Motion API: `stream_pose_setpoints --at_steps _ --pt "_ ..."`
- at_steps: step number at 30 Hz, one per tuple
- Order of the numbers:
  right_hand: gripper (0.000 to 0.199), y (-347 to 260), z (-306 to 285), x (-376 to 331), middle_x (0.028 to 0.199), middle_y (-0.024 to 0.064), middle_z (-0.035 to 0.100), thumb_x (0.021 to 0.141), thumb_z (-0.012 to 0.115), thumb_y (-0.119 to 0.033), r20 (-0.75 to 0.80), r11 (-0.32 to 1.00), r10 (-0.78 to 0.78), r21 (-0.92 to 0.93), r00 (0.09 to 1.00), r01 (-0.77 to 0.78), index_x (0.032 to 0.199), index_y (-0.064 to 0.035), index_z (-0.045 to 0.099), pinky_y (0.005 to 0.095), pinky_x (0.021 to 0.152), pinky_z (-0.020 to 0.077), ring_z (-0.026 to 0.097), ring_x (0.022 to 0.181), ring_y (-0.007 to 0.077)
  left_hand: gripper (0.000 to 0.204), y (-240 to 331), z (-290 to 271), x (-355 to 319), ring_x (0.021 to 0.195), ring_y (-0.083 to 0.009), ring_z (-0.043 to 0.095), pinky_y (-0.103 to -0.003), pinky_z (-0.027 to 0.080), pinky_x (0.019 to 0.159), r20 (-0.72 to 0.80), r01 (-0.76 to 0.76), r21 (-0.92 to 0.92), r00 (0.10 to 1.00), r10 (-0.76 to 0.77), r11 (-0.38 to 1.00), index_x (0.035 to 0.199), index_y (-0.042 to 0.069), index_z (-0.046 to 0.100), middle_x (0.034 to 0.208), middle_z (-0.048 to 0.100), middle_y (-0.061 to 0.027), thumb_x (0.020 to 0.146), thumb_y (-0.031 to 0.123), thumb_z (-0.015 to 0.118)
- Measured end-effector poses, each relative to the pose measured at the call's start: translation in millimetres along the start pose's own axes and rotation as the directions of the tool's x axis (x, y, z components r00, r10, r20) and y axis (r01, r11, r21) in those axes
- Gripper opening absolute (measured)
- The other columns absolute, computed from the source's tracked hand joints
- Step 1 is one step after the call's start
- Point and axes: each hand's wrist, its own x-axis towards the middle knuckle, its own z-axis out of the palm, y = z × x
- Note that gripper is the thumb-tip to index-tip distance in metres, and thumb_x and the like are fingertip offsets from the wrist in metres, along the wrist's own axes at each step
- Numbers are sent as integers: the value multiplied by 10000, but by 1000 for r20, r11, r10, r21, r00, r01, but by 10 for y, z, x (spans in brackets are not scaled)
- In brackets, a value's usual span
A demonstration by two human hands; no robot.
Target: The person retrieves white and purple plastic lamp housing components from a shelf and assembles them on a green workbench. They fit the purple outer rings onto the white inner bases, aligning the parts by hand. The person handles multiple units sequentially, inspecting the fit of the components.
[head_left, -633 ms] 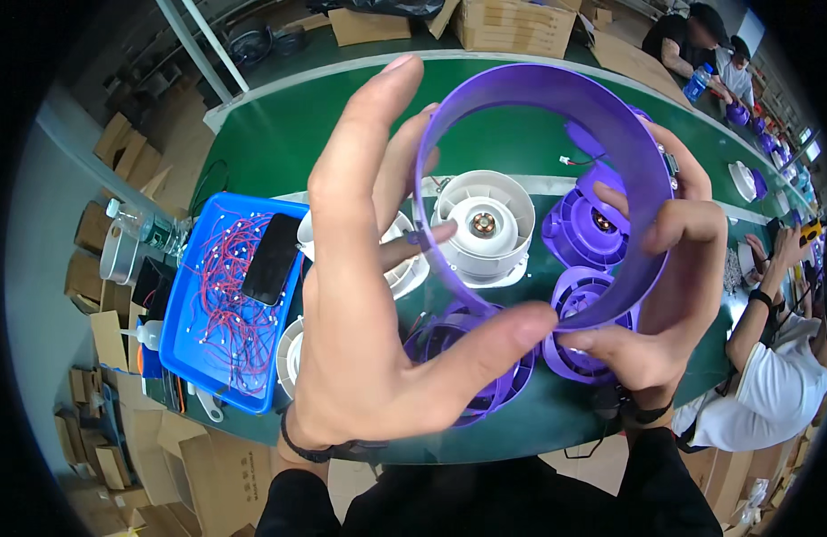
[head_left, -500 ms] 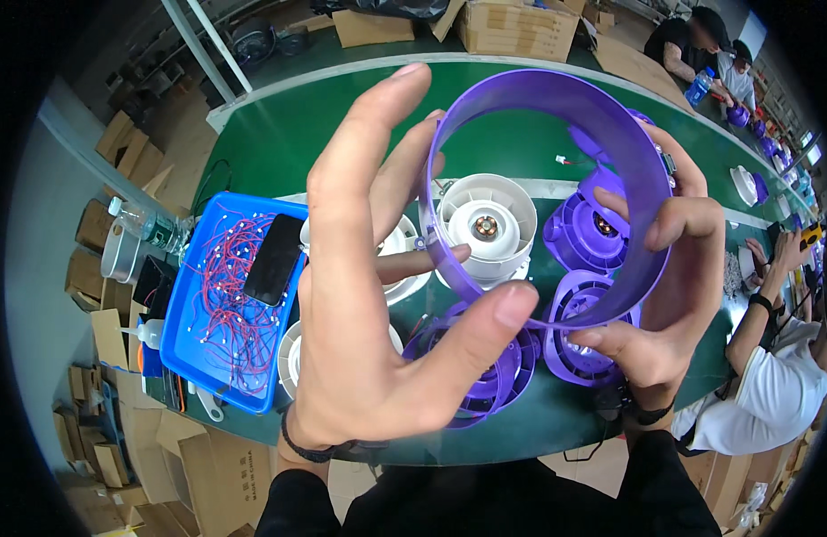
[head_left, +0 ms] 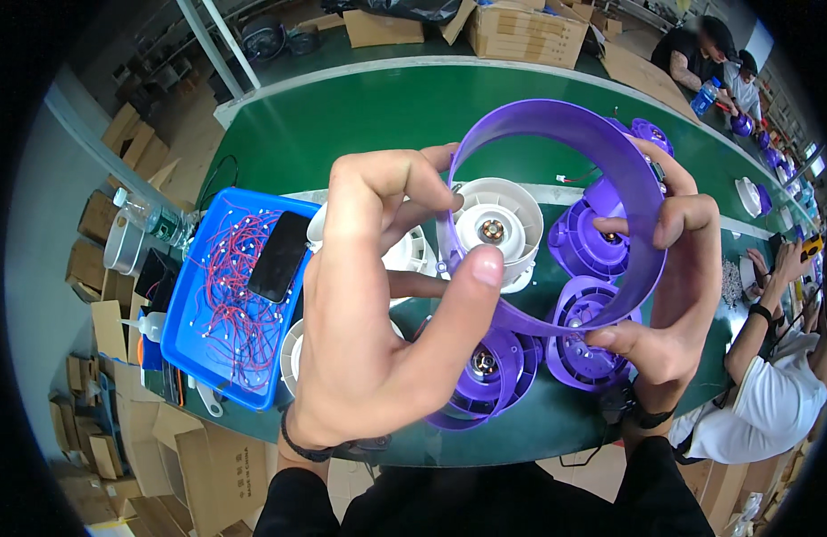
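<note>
A purple plastic ring point(head_left: 557, 118) is held up above the bench, tilted so I look through it. My right hand point(head_left: 680, 313) grips its right side, thumb at the lower rim and fingers around the outside. On the left, my left hand point(head_left: 355, 331) has its bent index fingertip at the rim and its thumb across the lower left edge. Behind the ring stands a white round fan housing point(head_left: 521, 201) with a copper-wound motor in its middle. Purple motor housings point(head_left: 588, 234) sit below the ring, one partly hidden point(head_left: 512, 380). White housings beside my left hand are mostly covered.
To the left, a blue tray point(head_left: 185, 353) holds red wires with white connectors and a black phone point(head_left: 279, 258). A water bottle point(head_left: 149, 215) and cardboard boxes point(head_left: 212, 465) lie beyond it. A co-worker's arm point(head_left: 749, 345) is at the right. The bench point(head_left: 342, 116) is green.
The ring has moved slightly down and tipped. My left index finger has bent in to the rim, and the left thumb has shifted up and left. My right hand keeps its grip.
</note>
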Motion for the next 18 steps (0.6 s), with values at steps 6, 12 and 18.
stream_pose_setpoints --at_steps 6,12,18 --pt "790 -6 -8 -12 1424 315 406 485 970 -336 11 1000 12 -9 1000 -12 1022 -82 450 380 976 510 546 1238 308 271 -1 -19 -10 1120 -257 620 -288 552 817 -31 18 21 999 -18 1000 1146 16 353 1282 517 -293 957 49 546" --pt "800 19 -156 -6 1426 338 392 452 992 -342 58 998 -59 30 997 57 988 -102 449 388 961 508 572 1207 327 257 70 -24 -3 990 -235 683 -270 600 689 -30 84 62 996 -82 995 1131 14 357 1230 539 -282 953 40 540" --pt "792 47 -132 -13 1351 371 445 463 991 -440 -24 981 -158 110 987 159 944 -116 452 416 933 523 601 1152 387 322 96 -53 -15 847 -220 713 -243 595 607 12 120 28 993 -120 992 1184 -6 361 1190 569 -263 945 69 564"
